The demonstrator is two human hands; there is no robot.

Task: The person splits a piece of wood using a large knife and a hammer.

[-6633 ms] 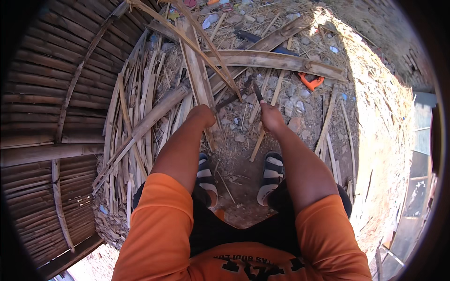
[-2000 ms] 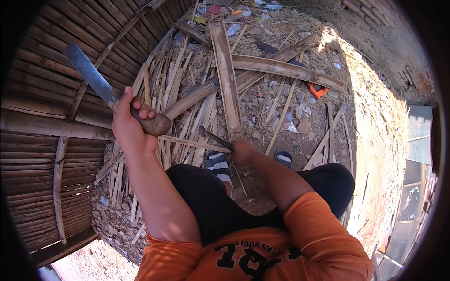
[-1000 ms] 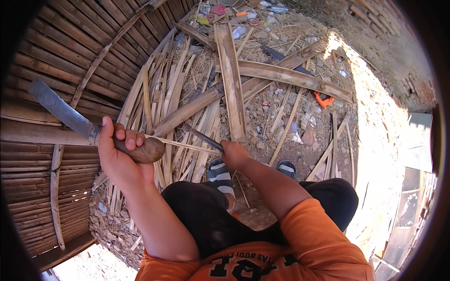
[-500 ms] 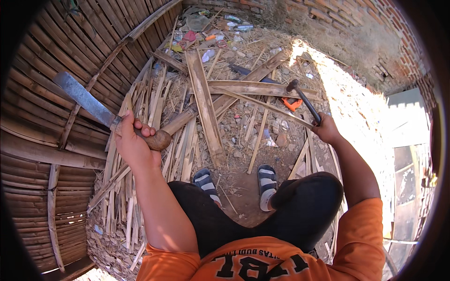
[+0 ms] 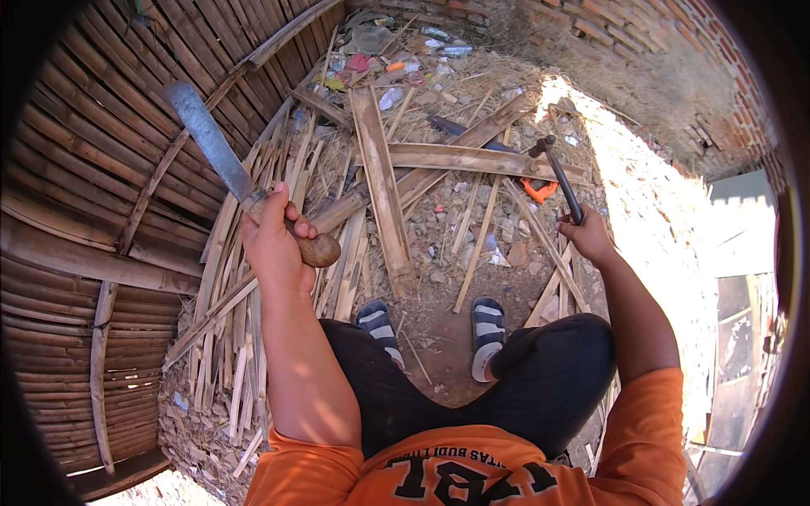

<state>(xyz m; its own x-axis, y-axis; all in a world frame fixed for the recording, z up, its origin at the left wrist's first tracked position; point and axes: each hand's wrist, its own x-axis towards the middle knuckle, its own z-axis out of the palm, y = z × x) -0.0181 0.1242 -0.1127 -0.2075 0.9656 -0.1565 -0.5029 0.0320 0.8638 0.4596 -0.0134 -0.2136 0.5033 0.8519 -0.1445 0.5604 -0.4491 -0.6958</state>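
Observation:
My left hand (image 5: 274,244) is closed round the round-ended wooden handle of a machete (image 5: 211,142), whose broad grey blade points up and away to the left. On the other side, my right hand (image 5: 588,236) grips the dark handle of a hammer (image 5: 564,181), head upward. A thin bamboo strip (image 5: 544,240) lies on the ground just beside that hand. Between the hands, split bamboo lengths (image 5: 381,185) cross one another on the ground. A handsaw with an orange handle (image 5: 538,191) lies partly under them.
Many loose bamboo strips (image 5: 240,337) are heaped along the woven bamboo wall (image 5: 93,152) at the left. Litter (image 5: 392,72) lies at the far end, by a brick wall (image 5: 641,76). My sandalled feet (image 5: 488,327) stand in front of the crossed bamboo.
My right hand has let go of the thin bamboo strip, which has dropped to the ground. The machete has swung more upright and come rightward with my left hand.

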